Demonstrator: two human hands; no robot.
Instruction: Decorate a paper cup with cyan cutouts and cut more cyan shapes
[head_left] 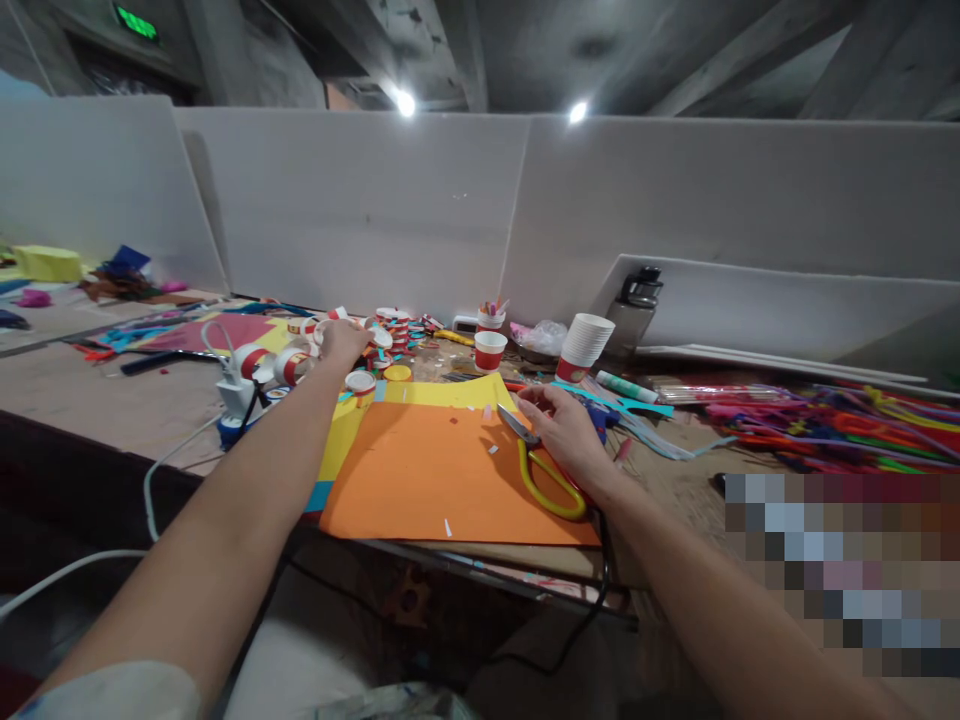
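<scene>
My left hand (342, 343) reaches far forward over the table and closes on a cut red-and-white paper cup piece (309, 352) among several such pieces. My right hand (564, 432) rests on the right edge of an orange paper sheet (442, 470), fingers curled over the yellow-handled scissors (544, 472) that lie there. A yellow sheet (442, 392) sticks out from under the orange one.
A stack of paper cups (583, 345), a single red cup (490, 351), a glue stick (626, 387) and a dark bottle (636, 305) stand behind. Coloured pipe cleaners (840, 420) pile at right. A white power strip with cable (234, 395) sits at left. White partitions (360, 205) wall the back.
</scene>
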